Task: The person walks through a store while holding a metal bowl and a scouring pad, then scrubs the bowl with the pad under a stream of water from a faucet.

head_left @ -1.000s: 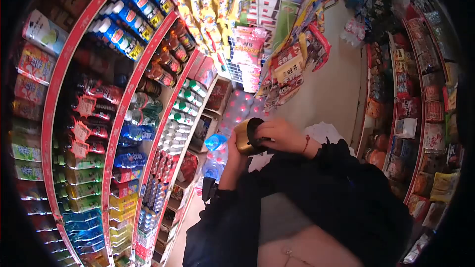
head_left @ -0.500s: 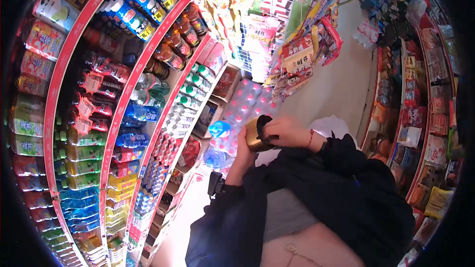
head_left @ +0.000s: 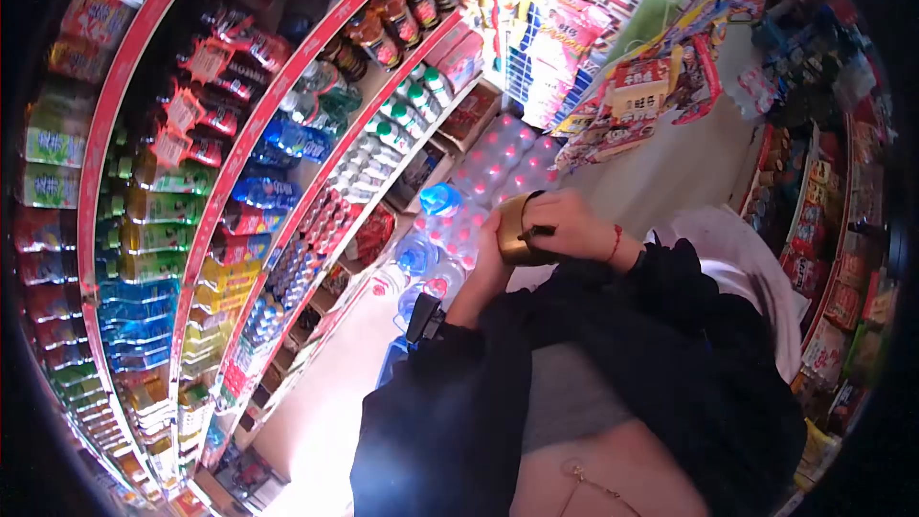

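A shiny gold-brown cylinder [head_left: 518,244], with a dark part at its right end, is held in front of my chest. Round its left side is my left hand [head_left: 490,257], closed on it, with a black band at that wrist. My right hand [head_left: 572,222], with a red string bracelet, curls its fingers over the cylinder's right end. A small dark piece [head_left: 539,232] shows by those fingertips; what it is I cannot make out. Most of the cylinder's right end is hidden behind the right fingers.
Shelves of bottled drinks [head_left: 153,258] curve along the left. Shrink-wrapped bottles [head_left: 503,158] and large blue-capped bottles [head_left: 417,254] stand on the floor beyond my hands. Snack packets [head_left: 637,96] hang ahead. A pale rounded thing [head_left: 742,239] is at my right, before more shelves [head_left: 823,239].
The camera view has turned, shifting shelves and floor bottles. Both hands still hold the cylinder, now slightly further right in view. The right fingers have shifted over its end; more of the pale thing shows.
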`<act>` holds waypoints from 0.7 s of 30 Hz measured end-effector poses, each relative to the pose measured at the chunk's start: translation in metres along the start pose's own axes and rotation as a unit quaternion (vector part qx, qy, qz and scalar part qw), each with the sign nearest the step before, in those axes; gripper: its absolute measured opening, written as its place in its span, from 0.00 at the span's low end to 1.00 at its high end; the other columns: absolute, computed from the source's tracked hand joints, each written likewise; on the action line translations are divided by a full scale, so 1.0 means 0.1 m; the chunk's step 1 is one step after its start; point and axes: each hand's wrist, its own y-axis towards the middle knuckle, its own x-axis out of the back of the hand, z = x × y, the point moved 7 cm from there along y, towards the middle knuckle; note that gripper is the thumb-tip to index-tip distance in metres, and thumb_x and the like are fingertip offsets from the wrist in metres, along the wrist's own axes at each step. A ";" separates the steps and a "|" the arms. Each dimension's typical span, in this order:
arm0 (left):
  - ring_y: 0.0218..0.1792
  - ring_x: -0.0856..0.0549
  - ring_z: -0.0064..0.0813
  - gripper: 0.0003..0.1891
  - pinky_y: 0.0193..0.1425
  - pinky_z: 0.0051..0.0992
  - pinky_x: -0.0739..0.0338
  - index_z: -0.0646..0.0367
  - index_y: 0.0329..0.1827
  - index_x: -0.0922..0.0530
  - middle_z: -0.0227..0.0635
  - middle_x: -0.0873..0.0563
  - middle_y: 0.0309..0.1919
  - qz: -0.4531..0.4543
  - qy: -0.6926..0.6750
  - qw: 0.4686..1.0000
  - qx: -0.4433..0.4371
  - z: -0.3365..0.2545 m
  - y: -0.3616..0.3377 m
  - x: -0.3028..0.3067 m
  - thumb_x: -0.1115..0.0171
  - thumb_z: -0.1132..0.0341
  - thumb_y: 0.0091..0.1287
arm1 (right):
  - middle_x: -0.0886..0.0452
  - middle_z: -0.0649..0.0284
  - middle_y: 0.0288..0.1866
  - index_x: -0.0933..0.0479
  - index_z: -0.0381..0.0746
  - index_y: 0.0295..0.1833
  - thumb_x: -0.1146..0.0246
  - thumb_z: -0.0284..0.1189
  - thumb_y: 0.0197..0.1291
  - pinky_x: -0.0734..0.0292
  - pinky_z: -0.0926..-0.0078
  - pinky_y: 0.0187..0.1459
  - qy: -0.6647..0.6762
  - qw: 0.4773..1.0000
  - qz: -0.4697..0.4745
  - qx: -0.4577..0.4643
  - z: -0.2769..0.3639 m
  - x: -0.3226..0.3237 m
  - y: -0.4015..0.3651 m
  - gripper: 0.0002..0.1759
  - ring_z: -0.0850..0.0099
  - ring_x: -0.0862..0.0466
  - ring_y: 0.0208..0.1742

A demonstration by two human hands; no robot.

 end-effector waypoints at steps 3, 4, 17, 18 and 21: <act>0.52 0.22 0.42 0.35 0.51 0.45 0.24 0.56 0.64 0.38 0.43 0.25 0.55 0.010 -0.005 1.000 -0.024 -0.18 -0.16 -0.12 0.69 0.38 0.65 | 0.21 0.63 0.33 0.25 0.40 0.30 0.35 0.26 0.41 0.24 0.68 0.35 -0.093 0.993 -0.070 0.023 0.04 0.03 0.10 0.08 0.62 0.20 0.35; 0.53 0.22 0.42 0.35 0.53 0.43 0.26 0.57 0.64 0.37 0.43 0.25 0.55 0.009 -0.010 0.999 -0.047 -0.23 -0.19 -0.08 0.69 0.38 0.65 | 0.20 0.63 0.34 0.25 0.41 0.30 0.35 0.27 0.41 0.24 0.70 0.34 -0.119 0.989 -0.080 0.032 0.00 0.01 0.10 0.07 0.63 0.20 0.34; 0.52 0.22 0.41 0.34 0.51 0.44 0.24 0.56 0.65 0.38 0.41 0.25 0.55 0.039 -0.023 0.995 -0.093 -0.36 -0.26 0.01 0.66 0.39 0.66 | 0.22 0.66 0.31 0.24 0.43 0.33 0.37 0.27 0.41 0.26 0.67 0.31 -0.168 0.979 -0.029 0.114 0.14 -0.09 0.27 0.09 0.64 0.21 0.32; 0.52 0.21 0.41 0.34 0.49 0.44 0.24 0.55 0.65 0.38 0.41 0.24 0.55 0.008 -0.007 0.993 -0.117 -0.38 -0.24 0.08 0.67 0.39 0.65 | 0.22 0.65 0.31 0.24 0.43 0.33 0.37 0.28 0.42 0.26 0.67 0.31 -0.171 0.981 0.052 0.081 0.08 -0.19 0.24 0.09 0.63 0.21 0.32; 0.51 0.21 0.41 0.36 0.46 0.46 0.23 0.53 0.64 0.37 0.40 0.25 0.55 0.001 0.020 0.996 -0.088 -0.34 -0.21 0.00 0.69 0.36 0.64 | 0.21 0.64 0.32 0.24 0.44 0.30 0.38 0.31 0.44 0.25 0.67 0.32 -0.129 0.982 0.137 0.014 0.04 -0.18 0.20 0.06 0.61 0.20 0.32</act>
